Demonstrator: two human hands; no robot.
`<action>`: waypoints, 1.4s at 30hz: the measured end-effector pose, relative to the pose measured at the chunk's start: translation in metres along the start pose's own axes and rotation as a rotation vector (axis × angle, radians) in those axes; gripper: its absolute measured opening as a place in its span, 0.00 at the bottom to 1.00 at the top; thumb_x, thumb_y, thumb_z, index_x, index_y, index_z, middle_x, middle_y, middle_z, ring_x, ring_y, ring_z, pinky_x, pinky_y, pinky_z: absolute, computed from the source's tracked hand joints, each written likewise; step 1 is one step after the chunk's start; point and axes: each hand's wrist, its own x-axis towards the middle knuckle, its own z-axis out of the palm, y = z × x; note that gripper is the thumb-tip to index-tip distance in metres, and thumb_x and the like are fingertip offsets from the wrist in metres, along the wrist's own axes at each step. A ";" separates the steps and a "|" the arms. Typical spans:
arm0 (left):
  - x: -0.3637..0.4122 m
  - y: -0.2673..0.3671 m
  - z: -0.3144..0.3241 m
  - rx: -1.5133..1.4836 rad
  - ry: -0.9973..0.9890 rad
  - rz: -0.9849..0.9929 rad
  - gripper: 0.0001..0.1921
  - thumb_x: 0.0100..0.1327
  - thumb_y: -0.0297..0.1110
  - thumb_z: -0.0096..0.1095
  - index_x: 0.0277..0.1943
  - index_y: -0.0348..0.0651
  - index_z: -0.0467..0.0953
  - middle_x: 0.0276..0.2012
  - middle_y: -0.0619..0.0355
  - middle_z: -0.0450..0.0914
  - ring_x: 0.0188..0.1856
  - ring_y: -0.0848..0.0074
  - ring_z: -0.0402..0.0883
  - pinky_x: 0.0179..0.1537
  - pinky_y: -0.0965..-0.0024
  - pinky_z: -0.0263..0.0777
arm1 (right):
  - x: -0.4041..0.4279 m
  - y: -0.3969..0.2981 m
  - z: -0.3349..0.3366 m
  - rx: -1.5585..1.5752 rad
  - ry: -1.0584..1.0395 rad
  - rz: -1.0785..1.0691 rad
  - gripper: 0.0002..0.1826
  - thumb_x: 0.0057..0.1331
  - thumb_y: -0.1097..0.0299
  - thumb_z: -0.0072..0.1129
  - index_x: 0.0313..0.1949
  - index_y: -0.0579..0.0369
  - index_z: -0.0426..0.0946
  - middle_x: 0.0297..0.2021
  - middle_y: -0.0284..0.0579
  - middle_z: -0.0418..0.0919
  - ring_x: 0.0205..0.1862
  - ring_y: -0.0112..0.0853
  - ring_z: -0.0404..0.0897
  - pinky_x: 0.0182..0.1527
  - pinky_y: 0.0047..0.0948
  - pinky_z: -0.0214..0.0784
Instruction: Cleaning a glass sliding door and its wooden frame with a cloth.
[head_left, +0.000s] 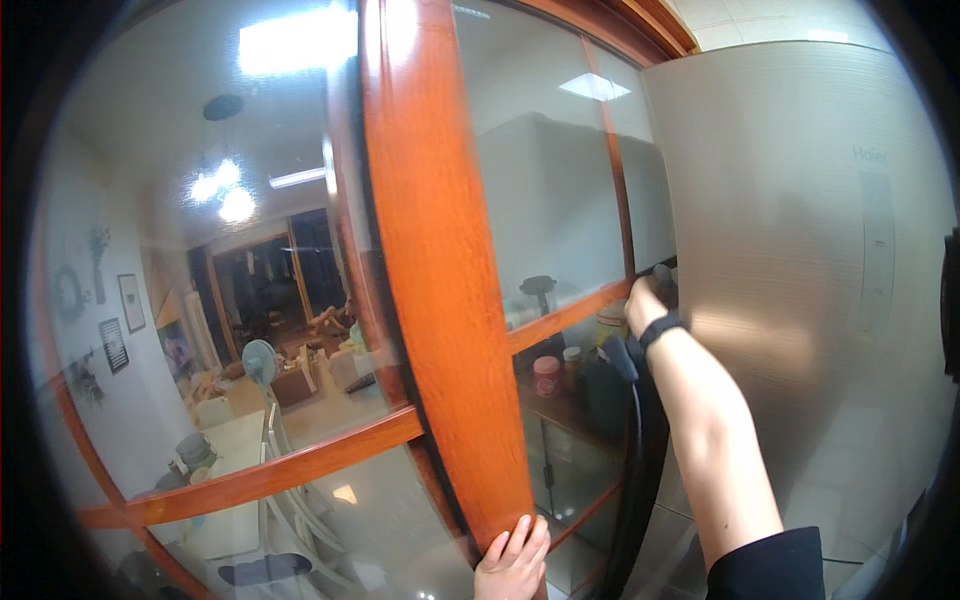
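Observation:
My left hand (513, 561) lies with its fingers against the lower part of an orange-brown wooden door stile (442, 262). My right hand (642, 304) reaches far into the narrow gap between a glazed wooden door panel (555, 202) and a silver Haier refrigerator (757, 210). A black band (663, 328) circles that wrist. Just past the hand is a dark grey rounded piece (661, 275), and a blue-grey piece (621, 358) with a thin cord-like line below it is close by. The right fingers are mostly hidden, so their grip cannot be made out.
Through the left glass pane, a white table (232, 450), chairs (300, 502) and a standing fan (260, 363) are visible. Behind the right pane, a pink-lidded jar (547, 375) stands on a brown cabinet (574, 420). Ceiling lights reflect in the glass.

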 end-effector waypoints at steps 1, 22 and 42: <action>0.002 0.001 -0.003 -0.037 -0.027 -0.005 0.20 0.55 0.34 0.49 0.52 0.40 0.70 0.59 0.58 0.65 0.65 0.71 0.55 0.62 0.67 0.47 | 0.007 -0.015 0.001 -0.057 -0.009 -0.021 0.30 0.66 0.47 0.36 0.57 0.59 0.63 0.54 0.51 0.68 0.53 0.38 0.70 0.52 0.33 0.63; 0.005 -0.004 -0.014 0.399 -0.020 0.160 0.19 0.55 0.35 0.48 0.51 0.44 0.72 0.57 0.61 0.66 0.62 0.72 0.59 0.58 0.70 0.53 | 0.019 -0.175 0.093 -0.339 0.217 -0.765 0.32 0.63 0.49 0.36 0.63 0.51 0.53 0.66 0.42 0.50 0.67 0.41 0.45 0.66 0.44 0.36; -0.003 0.007 0.003 0.306 -0.009 0.046 0.14 0.49 0.37 0.54 0.41 0.58 0.75 0.53 0.75 0.68 0.63 0.72 0.55 0.62 0.64 0.43 | -0.104 0.217 -0.100 -0.300 -0.040 -0.460 0.35 0.67 0.55 0.42 0.65 0.64 0.44 0.66 0.55 0.45 0.68 0.40 0.45 0.67 0.32 0.36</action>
